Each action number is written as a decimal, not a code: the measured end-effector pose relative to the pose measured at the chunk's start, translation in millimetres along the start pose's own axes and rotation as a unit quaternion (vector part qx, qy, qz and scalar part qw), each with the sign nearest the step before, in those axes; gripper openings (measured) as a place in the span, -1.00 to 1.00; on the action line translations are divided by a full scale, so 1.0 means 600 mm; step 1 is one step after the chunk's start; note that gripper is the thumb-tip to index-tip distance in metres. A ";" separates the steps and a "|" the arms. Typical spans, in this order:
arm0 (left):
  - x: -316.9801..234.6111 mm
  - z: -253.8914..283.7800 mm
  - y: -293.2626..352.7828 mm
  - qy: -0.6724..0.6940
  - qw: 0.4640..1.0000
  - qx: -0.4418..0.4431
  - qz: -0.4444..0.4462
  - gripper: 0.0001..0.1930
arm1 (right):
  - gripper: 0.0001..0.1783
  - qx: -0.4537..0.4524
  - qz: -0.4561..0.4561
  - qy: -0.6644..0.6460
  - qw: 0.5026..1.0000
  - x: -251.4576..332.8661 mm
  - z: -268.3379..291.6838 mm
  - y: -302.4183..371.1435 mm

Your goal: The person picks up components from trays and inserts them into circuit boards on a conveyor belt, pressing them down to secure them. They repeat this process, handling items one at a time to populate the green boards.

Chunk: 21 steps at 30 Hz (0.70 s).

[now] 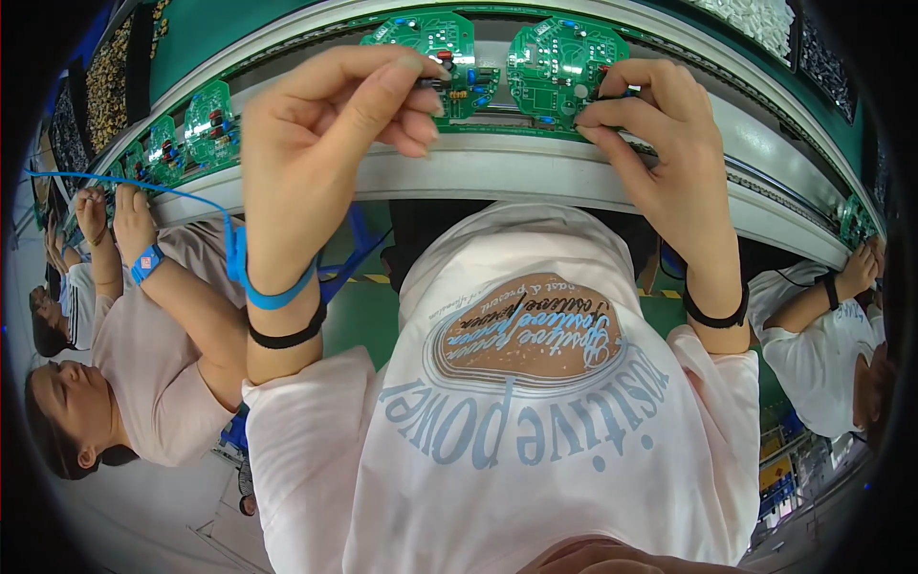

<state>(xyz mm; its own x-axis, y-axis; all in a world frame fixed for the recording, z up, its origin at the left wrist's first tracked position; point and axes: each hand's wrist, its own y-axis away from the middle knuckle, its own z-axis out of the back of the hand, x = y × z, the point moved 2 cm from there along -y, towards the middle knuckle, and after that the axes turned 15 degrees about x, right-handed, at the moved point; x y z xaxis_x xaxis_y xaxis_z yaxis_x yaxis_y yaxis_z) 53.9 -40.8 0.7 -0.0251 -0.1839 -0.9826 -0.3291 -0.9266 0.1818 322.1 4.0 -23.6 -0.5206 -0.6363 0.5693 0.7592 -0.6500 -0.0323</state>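
Two green circuit boards lie on the conveyor line in front of me. My left hand (320,143) is over the left board (452,38), its thumb and fingers pinching a small dark electronic component (429,83). The other fingers are curled, partly covering that board. At the right board (545,62), my right hand (679,129) is closed, its thumb and fingertips together at the board's near right edge. Whatever those fingertips hold is too small and hidden to name. Both boards carry several small parts.
A pale metal rail (497,158) runs along the near side of the line. More boards (210,124) stand to the left, where a co-worker's hands (134,215) are working. Another co-worker's hand (861,268) is at far right. Bins of white parts (755,24) and yellowish parts (110,86) sit beyond. A blue cord (134,180) trails from my left wrist.
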 end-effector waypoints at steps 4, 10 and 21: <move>0.012 0.000 -0.001 0.100 0.995 0.006 0.003 -0.78 | -0.81 0.004 0.029 0.061 0.998 0.012 0.003 -0.003; 0.014 -0.004 0.007 0.069 0.998 0.003 0.004 -0.77 | -0.80 0.031 0.056 0.108 0.992 0.021 0.007 -0.003; 0.012 -0.016 0.009 -0.336 0.940 -0.041 -0.046 -0.87 | -0.71 0.072 0.038 0.139 0.987 0.009 0.037 0.018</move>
<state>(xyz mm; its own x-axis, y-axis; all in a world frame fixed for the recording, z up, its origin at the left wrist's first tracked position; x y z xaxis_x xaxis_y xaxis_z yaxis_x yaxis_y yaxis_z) 60.9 -50.2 -4.8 -0.5989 0.1220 -0.7915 -0.2865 -0.9555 0.0695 336.1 2.7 -2.6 -0.5326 -0.7831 0.3212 0.8370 -0.5436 0.0628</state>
